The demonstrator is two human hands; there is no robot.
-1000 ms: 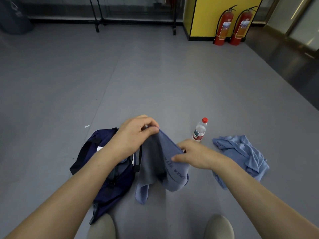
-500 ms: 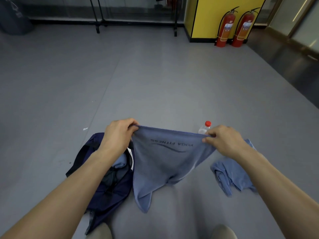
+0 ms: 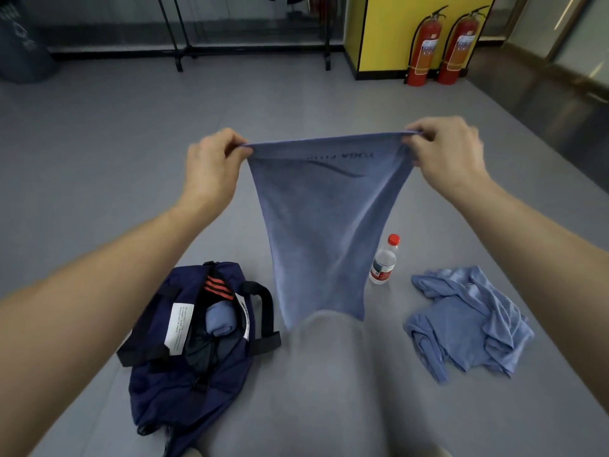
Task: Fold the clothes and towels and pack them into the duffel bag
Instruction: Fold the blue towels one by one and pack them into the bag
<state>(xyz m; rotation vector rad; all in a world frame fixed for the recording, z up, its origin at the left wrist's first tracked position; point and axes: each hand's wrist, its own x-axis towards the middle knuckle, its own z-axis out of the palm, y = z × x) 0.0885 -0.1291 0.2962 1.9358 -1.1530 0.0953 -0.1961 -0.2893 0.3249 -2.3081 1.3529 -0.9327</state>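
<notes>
Duffel bag (image 3: 171, 397): near left on the floor, mouth open, with a rolled blue piece (image 3: 219, 319) already inside.
Blue garment (image 3: 468, 324): near right, crumpled on the floor, not yet folded, well apart from the bag.
Water bottle (image 3: 384, 260): upright between the garment and the hanging cloth.
Towel (image 3: 323, 225): in the air at centre, hanging in one limp sheet with its top edge pulled taut.
Left hand (image 3: 211, 163): pinches the towel's top left corner between thumb and curled fingers.
Right hand (image 3: 445, 153): pinches the top right corner the same way.
Handling: likely light, soft and floppy with no stiffness. The corners are the best hold, and bringing them together should halve it cleanly.
Risk: the loose lower edge may twist or drag on the floor.
Fire extinguishers (image 3: 423, 47): far right, against a yellow panel.
</notes>
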